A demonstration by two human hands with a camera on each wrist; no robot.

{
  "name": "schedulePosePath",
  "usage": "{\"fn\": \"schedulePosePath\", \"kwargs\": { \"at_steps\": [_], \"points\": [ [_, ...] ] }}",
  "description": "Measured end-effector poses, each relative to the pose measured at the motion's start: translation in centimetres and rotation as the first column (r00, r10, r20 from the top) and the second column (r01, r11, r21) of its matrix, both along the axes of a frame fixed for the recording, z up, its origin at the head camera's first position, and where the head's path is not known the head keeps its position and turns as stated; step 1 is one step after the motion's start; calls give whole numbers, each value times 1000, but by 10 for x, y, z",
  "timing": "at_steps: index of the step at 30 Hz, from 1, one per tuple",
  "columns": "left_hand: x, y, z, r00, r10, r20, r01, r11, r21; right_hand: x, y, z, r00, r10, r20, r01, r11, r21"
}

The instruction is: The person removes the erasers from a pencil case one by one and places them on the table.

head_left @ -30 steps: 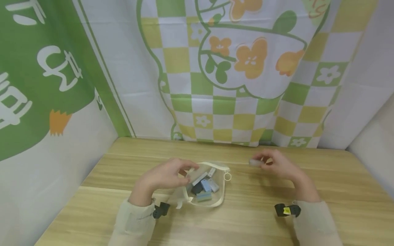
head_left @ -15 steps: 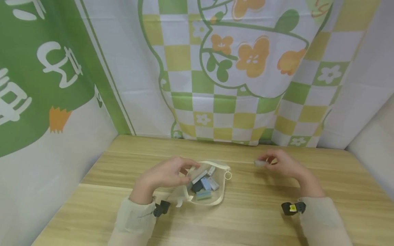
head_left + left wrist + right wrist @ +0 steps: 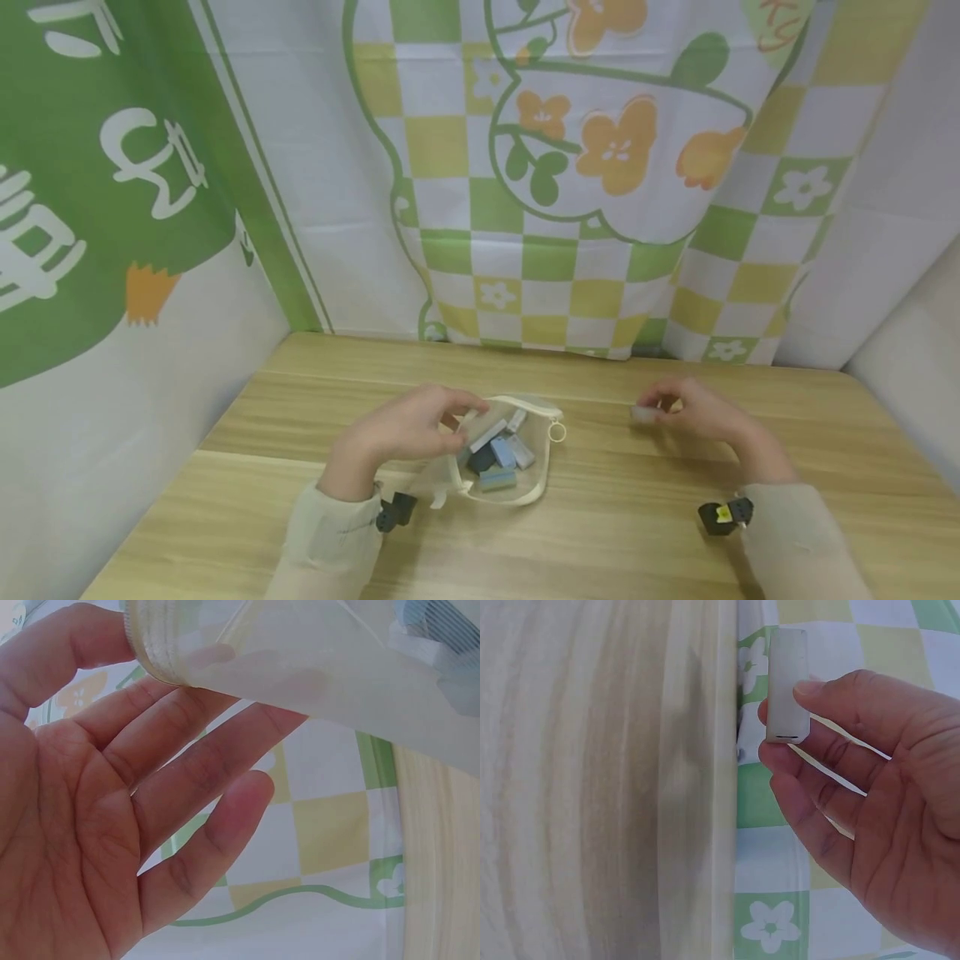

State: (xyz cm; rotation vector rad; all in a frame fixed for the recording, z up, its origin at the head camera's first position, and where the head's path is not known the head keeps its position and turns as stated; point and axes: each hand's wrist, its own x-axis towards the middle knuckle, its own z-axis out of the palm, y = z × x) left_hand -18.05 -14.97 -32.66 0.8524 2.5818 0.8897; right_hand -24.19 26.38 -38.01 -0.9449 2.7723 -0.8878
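My left hand [image 3: 405, 427] pinches the left rim of a see-through zip pouch [image 3: 546, 468], thumb on one side and fingers on the other. In the left wrist view the pouch [image 3: 300, 682] hangs across the fingertips, its zipper edge against the thumb. The pouch stands unzipped, with several small blocks that look like erasers inside, among them a blue one [image 3: 503, 452], a green-and-blue striped one [image 3: 498, 479] and a dark one [image 3: 482, 459]. Right of the pouch, my right hand [image 3: 697, 410] holds a whitish rectangular eraser [image 3: 787, 682] between thumb and fingers, above the table.
A zipper pull ring [image 3: 557, 432] sticks out at the pouch's right corner. The wood-grain table [image 3: 600, 533] ends at a hanging checked cloth [image 3: 547, 258] behind. A green and white cloth [image 3: 195, 333] hangs on the left. Black cameras sit on both wrists.
My right hand has drifted right, away from the pouch, and slightly nearer, still holding the eraser. The left hand and the pouch stay where they were.
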Motion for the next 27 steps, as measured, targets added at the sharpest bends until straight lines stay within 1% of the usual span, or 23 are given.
{"fn": "schedulePosePath", "kwargs": {
  "at_steps": [5, 8, 16, 22, 27],
  "points": [
    [-1, 1, 0, 1000, -13, -20, 13, 1000, -7, 1, 0, -2, 1000, -6, 27, 5, 1000, 15],
    [-1, 1, 0, 1000, -11, -23, 11, 1000, -15, 0, 0, -3, 999, -1, 35, 0, 1000, 31],
    [1, 2, 1, 1000, 12, -4, -12, 1000, -27, -3, 2, -8, 999, 33, 29, -34, 999, 38],
    [1, 1, 0, 1000, 9, -8, -9, 1000, -24, -6, 2, -9, 999, 39, 32, -41, 997, 59],
    [0, 1, -1, 1000, 6, -1, -6, 1000, -16, -6, 1, -11, 997, 65, 51, -69, 995, 68]
  ]
}}
